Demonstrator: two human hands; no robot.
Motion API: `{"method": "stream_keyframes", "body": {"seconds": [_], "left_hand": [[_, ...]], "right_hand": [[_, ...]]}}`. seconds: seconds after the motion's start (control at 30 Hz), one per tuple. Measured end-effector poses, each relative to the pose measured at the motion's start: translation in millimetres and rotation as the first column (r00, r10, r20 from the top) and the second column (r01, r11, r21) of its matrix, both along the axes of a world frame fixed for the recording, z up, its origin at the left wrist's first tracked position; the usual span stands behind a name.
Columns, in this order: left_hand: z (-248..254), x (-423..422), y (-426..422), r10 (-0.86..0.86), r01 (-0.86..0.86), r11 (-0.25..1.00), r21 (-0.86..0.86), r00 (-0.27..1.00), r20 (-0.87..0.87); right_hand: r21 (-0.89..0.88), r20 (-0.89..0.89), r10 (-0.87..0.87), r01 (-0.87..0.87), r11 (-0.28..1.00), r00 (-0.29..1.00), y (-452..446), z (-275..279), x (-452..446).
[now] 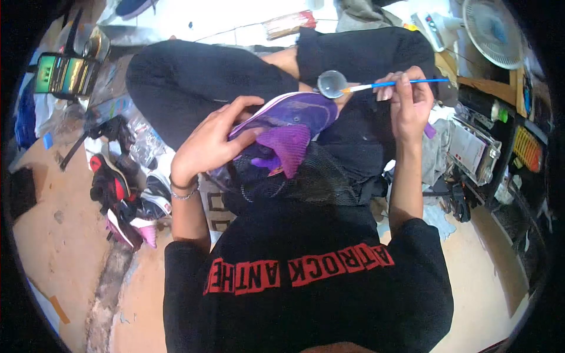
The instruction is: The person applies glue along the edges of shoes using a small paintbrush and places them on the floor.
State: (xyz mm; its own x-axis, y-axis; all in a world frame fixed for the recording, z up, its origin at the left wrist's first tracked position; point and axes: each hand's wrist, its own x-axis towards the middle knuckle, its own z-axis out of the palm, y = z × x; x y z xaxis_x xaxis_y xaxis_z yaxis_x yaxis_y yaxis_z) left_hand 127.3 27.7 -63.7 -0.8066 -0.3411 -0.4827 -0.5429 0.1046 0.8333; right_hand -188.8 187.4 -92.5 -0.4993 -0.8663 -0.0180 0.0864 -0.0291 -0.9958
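Note:
My left hand point(215, 138) grips a purple shoe point(309, 113) over my lap, fingers on its pale sole edge and thumb on the upper. A purple mesh part point(285, 147) hangs below the shoe. My right hand point(409, 97) is closed around a blue-handled paintbrush point(400, 83), its bristles pointing left at the rim of a small clear cup point(332, 83). The cup stands just beyond the shoe's right end, near my legs. Something small and purple point(430, 130) shows beside my right palm.
Several shoes point(115, 182) lie on the floor at the left, near plastic bags point(144, 138). A phone on a holder point(65, 75) stands at the upper left. A white fan point(493, 32) is at the upper right, above a shelf point(488, 88) and papers point(468, 144).

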Motion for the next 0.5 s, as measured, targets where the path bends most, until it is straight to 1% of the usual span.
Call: {"method": "stream_keyframes", "body": {"seconds": [0.07, 0.13, 0.2, 0.23, 0.27, 0.3, 0.33, 0.37, 0.4, 0.43, 0.47, 0.5], "left_hand": [[-1, -2, -1, 0.0, 0.001, 1.0, 0.018, 1.0, -0.019], [1, -3, 0, -0.02, 0.02, 0.999, 0.027, 1.0, 0.009], [7, -5, -1, -0.056, 0.055, 0.998, 0.017, 0.996, 0.071], [8, -3, -1, -0.052, 0.05, 0.998, 0.032, 0.997, 0.05], [6, 0, 2, -0.072, 0.078, 0.989, -0.124, 0.996, 0.052], [2, 4, 8, -0.014, 0.008, 0.983, -0.186, 0.999, -0.032], [8, 1, 4, -0.047, 0.042, 0.984, -0.173, 0.999, -0.025], [16, -1, 2, -0.043, 0.047, 0.993, -0.108, 0.998, 0.04], [5, 3, 3, -0.055, 0.046, 0.988, -0.146, 0.997, -0.056], [7, 3, 0, -0.09, 0.091, 0.991, -0.095, 0.996, 0.011], [12, 3, -1, -0.08, 0.079, 0.995, -0.056, 0.997, -0.016], [14, 2, -4, -0.076, 0.075, 0.996, -0.04, 0.997, -0.02]], "right_hand": [[-0.106, 0.096, 0.011, -0.001, 0.994, 0.995, -2, 10, 6], [-0.148, 0.176, 0.016, 0.011, 0.989, 0.984, -3, 18, 12], [-0.162, 0.202, 0.011, 0.023, 0.987, 0.979, 3, 19, 13], [-0.19, 0.211, 0.021, 0.02, 0.981, 0.977, 2, 17, 13], [-0.047, 0.047, -0.08, 0.082, 0.996, 0.996, 6, 10, 12], [-0.073, -0.001, -0.07, 0.069, 0.995, 0.998, 8, 1, 13], [0.038, -0.318, -0.092, 0.109, 0.993, 0.944, 8, -17, 13], [0.097, -0.565, 0.023, 0.039, 0.995, 0.824, 1, -18, 11], [0.148, -0.59, 0.084, 0.006, 0.989, 0.803, -1, -24, 11], [0.088, -0.635, 0.017, 0.05, 0.995, 0.773, -4, -13, 16], [0.129, -0.58, -0.02, 0.117, 0.985, 0.814, -2, -14, 17], [0.115, -0.603, -0.024, 0.117, 0.986, 0.798, -8, -2, 16]]}}
